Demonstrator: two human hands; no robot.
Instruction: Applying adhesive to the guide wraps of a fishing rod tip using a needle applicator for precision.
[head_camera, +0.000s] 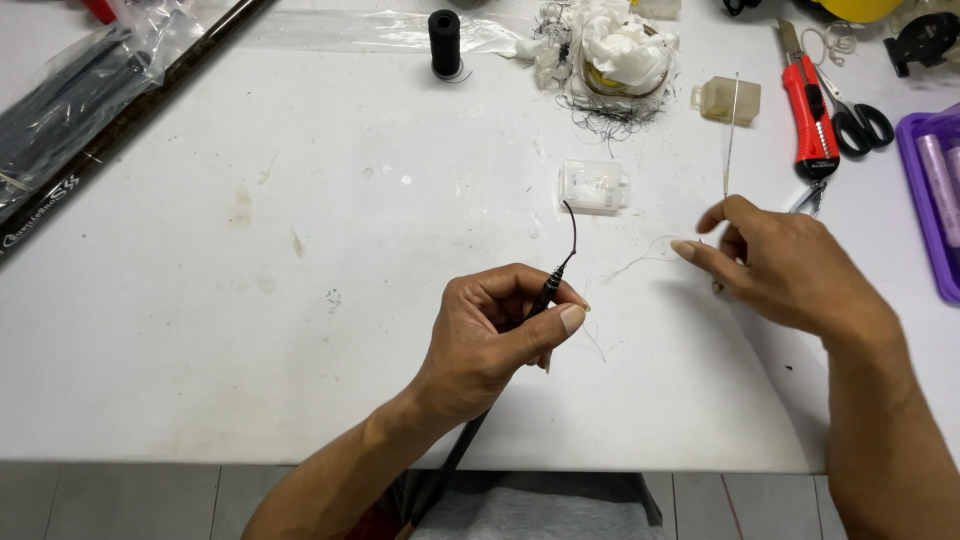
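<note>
Here, seen from the head camera, the left hand (500, 335) pinches the thin black tip of a fishing rod (551, 283) between thumb and fingers, its curved end pointing away. Just right of it, the right hand (775, 265) pinches a pale thread (630, 262) and a thin needle (731, 130). Beyond both hands lies a small clear box (594, 186) on the white table (250, 300); a red utility knife (810, 115) lies beyond the right hand.

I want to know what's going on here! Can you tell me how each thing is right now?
left hand: shut, pinching thin black rod
thin black rod: held, tip curved upward
right hand: pinching pale thread, also holding a thin needle-like tool
pale thread: loose, slack
clear small box: lid shut
red utility knife: lying flat, blade out
scissors: closed
black spool: standing upright
</note>
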